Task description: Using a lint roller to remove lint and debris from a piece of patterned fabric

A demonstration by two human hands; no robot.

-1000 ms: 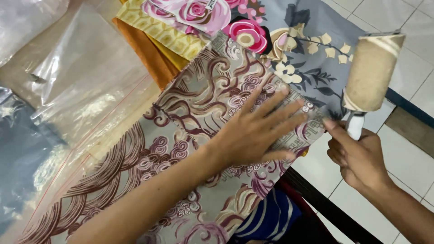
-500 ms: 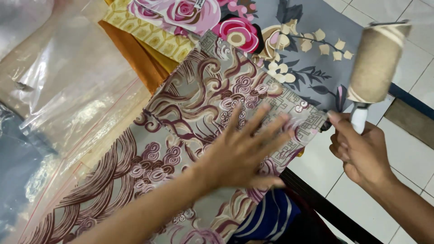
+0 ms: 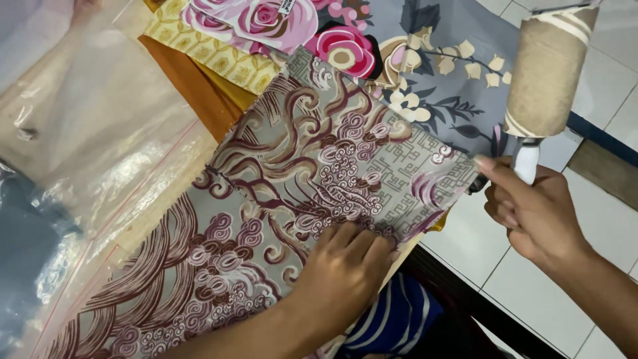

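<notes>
White floor tiles [image 3: 492, 266] show past the table's dark edge [image 3: 465, 292], and folded fabrics cover the rest of the top. Your left hand [image 3: 342, 272] has slid back along the grey swirl cloth [image 3: 312, 173] toward you: a second ago it lay spread flat near the far corner, and now it rests lower, near the cloth's near edge, fingers drawn together and curled, pressing down but gripping nothing. Your right hand [image 3: 531, 213] is clenched around the white handle of the lint roller [image 3: 548, 70], which you hold upright off the table's side, clear of the cloth; it has risen a little since a second ago. One fingertip of that hand touches the cloth's right corner [image 3: 468, 169]. With the palm pulled back, most of the patterned face lies uncovered. Beyond it lie a rose-print fabric [image 3: 279, 20], an orange fold [image 3: 193, 86] and clear plastic bags [image 3: 100, 133] to the left
</notes>
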